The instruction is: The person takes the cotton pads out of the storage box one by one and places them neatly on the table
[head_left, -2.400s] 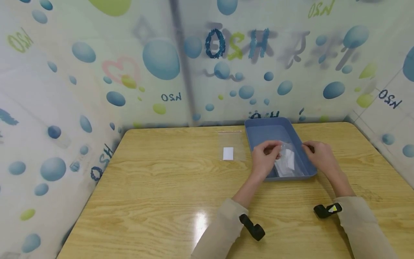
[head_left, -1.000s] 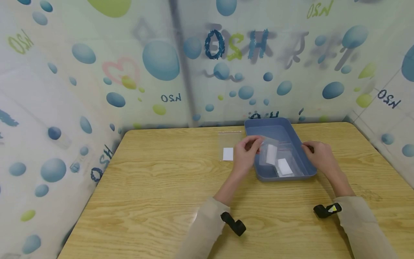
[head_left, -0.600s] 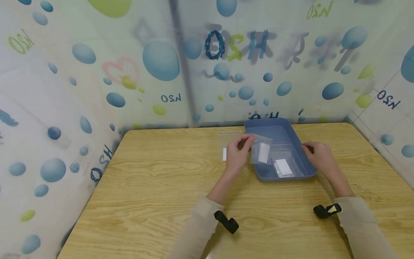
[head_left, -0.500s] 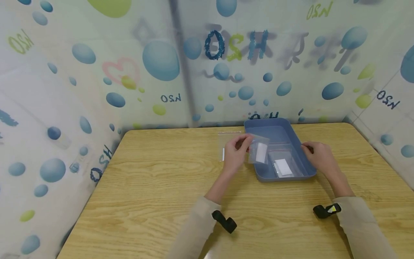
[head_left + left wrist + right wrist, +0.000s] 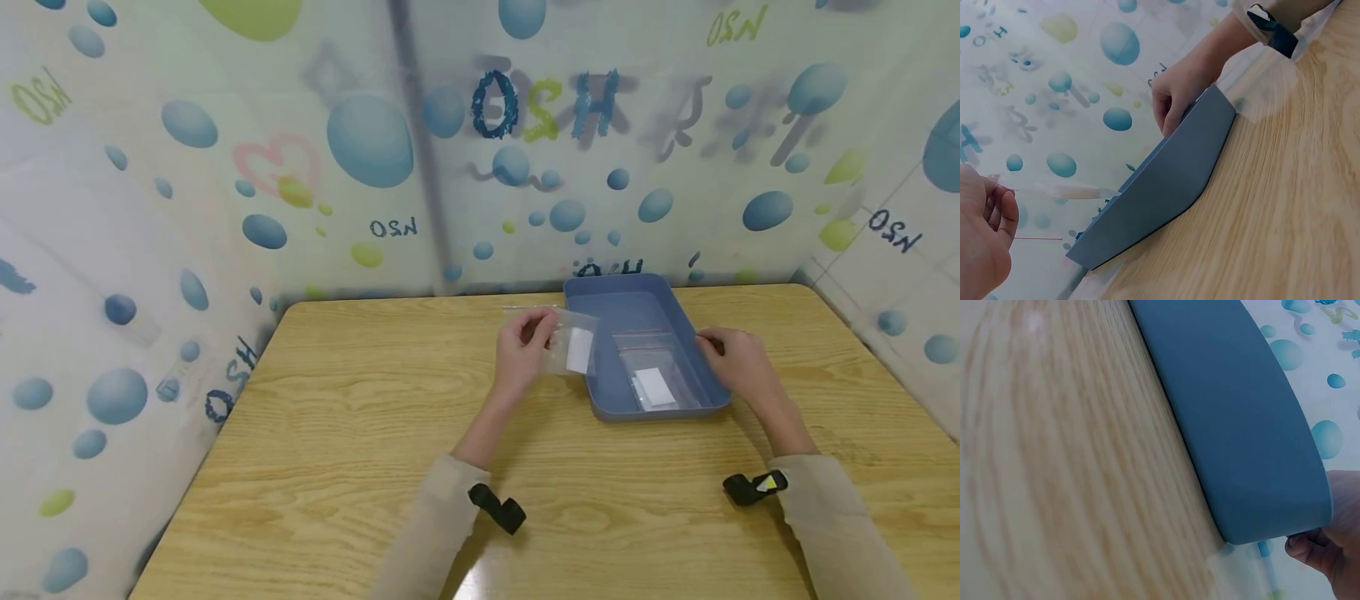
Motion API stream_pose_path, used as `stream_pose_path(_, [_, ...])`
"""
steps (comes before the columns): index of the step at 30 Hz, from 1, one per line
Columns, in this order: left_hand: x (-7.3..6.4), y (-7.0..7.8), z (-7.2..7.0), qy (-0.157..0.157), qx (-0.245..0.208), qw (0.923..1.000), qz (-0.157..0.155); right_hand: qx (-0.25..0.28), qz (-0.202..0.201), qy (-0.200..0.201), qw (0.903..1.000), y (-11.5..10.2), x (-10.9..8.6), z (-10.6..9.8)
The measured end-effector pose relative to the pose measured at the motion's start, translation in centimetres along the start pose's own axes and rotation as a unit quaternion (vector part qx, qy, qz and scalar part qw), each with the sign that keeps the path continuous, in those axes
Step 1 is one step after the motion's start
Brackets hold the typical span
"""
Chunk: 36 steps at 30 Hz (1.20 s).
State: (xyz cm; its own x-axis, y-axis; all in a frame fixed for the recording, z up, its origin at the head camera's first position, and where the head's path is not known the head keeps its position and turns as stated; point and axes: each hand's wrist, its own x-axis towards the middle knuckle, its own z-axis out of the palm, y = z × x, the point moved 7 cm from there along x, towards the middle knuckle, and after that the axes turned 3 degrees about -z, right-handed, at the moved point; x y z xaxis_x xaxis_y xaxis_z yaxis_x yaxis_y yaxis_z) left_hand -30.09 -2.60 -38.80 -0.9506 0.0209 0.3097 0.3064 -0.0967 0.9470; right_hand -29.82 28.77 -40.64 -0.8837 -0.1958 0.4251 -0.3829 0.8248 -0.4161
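My left hand (image 5: 519, 354) pinches the upper left corner of a small clear zip bag (image 5: 579, 350) with a white card inside, held up over the left rim of the blue tray (image 5: 618, 300). Seen nearly edge-on in the left wrist view, the held bag (image 5: 1069, 190) sticks out from the fingers toward the tray's wall (image 5: 1166, 162). My right hand (image 5: 738, 360) grips the tray's right rim between thumb and fingers; the right wrist view shows this hand (image 5: 1341, 534) at the tray's corner. Inside the tray's near half lie clear zip bags (image 5: 654, 387) with a white card showing.
Another clear bag lies on the wooden table (image 5: 360, 417) left of the tray, mostly hidden behind my left hand; its top edge (image 5: 512, 309) peeks out. A patterned curtain (image 5: 300, 208) hangs close behind the table's far edge and along the sides.
My left hand has lifted one zip bag from the tray and moved left with it, now covering the bag on the table. The right hand has stayed on the tray's rim.
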Motion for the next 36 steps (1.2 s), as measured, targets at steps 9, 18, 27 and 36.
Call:
stream_pose_path(9, [-0.2,1.4,-2.0,0.011,0.003,0.9999,0.001,0.002,0.001,-0.001,1.0,-0.1,0.0,0.0])
stream_pose_path(18, [-0.5,2.9,-3.9,0.024,0.012,0.9996,-0.002,0.0,0.012,-0.008,0.9999,-0.2,0.0,0.0])
stream_pose_path(27, [0.3,0.9,-6.2,0.026,0.027,0.9992,-0.015,0.0,0.012,-0.007,0.9999,-0.3,-0.1,0.0])
stream_pose_path(36, [1.0,-0.5,-8.3,0.035,0.035,0.9988,-0.006,-0.002,0.002,0.001,1.0,-0.2,-0.1,0.0])
